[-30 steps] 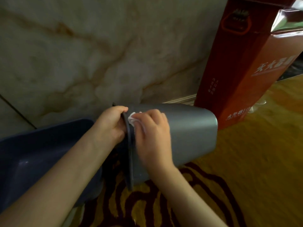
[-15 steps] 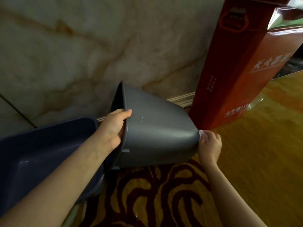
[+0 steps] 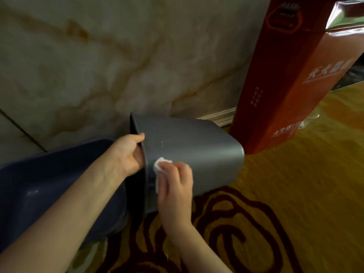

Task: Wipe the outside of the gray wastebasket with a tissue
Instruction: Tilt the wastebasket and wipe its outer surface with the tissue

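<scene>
1. Ok so my left hand (image 3: 129, 154) has its fingers curled over the rim of the gray plastic wastebasket (image 3: 197, 154), thumb on the outside, rest of the fingers tucked inside the opening. Solid hold.
2. The wastebasket is tipped over on its side, open end facing me and to the left, closed bottom pointing right. Can't really tell if its lower edge sits on the floor or hangs just above.
3. My right hand (image 3: 175, 186) is bunched around a crumpled white tissue (image 3: 160, 168) and presses it flat against the outer wall, right next to the rim. A bit of the tissue pokes out past my fingertips, the rest is under the palm.
4. A few tiny pale specks show on the gray wall above the tissue.
5. Behind my left forearm there's a dark blue plastic tub (image 3: 49, 184), close beside the wastebasket's opening.
6. Tall red cardboard box (image 3: 285, 85) with white lettering stands on the right, near the wastebasket's bottom end, up against the veined marble wall (image 3: 118, 66).
7. All of it over a yellow carpet with dark red swirls (image 3: 256, 223).
</scene>
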Demonstrator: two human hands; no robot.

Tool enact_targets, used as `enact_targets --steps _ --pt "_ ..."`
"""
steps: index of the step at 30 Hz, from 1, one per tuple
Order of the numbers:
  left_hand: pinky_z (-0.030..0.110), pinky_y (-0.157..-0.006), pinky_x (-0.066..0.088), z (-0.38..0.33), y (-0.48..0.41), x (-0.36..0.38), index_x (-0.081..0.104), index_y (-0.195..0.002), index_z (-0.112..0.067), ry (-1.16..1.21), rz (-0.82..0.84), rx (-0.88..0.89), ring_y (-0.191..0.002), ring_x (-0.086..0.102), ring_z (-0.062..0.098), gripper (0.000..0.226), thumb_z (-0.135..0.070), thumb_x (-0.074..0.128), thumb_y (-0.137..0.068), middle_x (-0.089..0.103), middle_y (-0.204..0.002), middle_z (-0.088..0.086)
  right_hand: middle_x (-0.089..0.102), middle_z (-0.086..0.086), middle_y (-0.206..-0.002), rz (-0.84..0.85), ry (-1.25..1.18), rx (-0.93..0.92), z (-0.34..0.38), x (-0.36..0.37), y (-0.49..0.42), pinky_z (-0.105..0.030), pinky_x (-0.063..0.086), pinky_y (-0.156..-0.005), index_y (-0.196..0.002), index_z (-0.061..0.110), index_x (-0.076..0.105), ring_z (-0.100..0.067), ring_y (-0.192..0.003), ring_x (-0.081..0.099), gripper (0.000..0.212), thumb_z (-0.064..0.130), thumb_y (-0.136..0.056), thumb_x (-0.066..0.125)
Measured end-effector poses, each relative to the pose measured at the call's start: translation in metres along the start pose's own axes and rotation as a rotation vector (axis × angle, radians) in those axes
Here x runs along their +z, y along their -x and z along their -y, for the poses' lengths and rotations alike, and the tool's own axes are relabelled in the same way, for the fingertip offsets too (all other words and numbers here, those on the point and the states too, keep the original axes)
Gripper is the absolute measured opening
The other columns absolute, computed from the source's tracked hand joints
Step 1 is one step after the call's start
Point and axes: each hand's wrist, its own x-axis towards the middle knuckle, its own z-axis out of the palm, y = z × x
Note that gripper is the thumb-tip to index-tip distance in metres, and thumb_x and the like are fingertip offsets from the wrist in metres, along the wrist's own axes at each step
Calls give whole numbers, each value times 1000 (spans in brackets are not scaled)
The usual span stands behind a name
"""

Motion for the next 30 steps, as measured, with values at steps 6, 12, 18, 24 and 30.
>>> enact_targets --steps 6,12,18,24,30 --pt "42 -78 42 1 -3 -12 53 -119 -6 -43 -120 -20 -103 57 25 33 -14 28 -100 60 -120 13 42 4 -97 -194 146 392 -109 -28 -21 -8 31 -65 -100 12 52 1 -81 44 16 19 -95 39" --pt "43 -78 41 0 -7 -16 46 -130 -6 -16 -137 -47 -114 53 26 36 -13 27 -100 52 -135 14 53 -14 -110 -190 258 477 -171 -71 -68 -30 40 -71 -108 9 55 -26 -94 53 20 19 -97 42" --pt "44 -77 40 -6 -7 -12 45 -132 -4 9 -153 -56 -121 50 26 38 -14 27 -100 52 -135 13 59 -10 -95 -122 109 57 -71 -38 -45 -32 49 -69 -103 10 59 -19 -86 55 16 15 -89 53" --pt "38 -72 42 -2 -8 -15 45 -131 -2 29 -145 -46 -99 52 24 39 -14 25 -100 51 -135 13 60 -8 -92 153 -34 -156 4 2 -14 -34 47 -68 -98 10 64 -21 -81 52 14 4 -86 59" --pt "42 -63 44 -2 -8 -15 49 -126 -8 2 -146 -54 -95 55 23 36 -14 25 -100 55 -132 12 60 -7 -94 233 6 -249 -26 -13 -6 -37 46 -69 -100 14 63 -22 -82 53 20 2 -84 61"
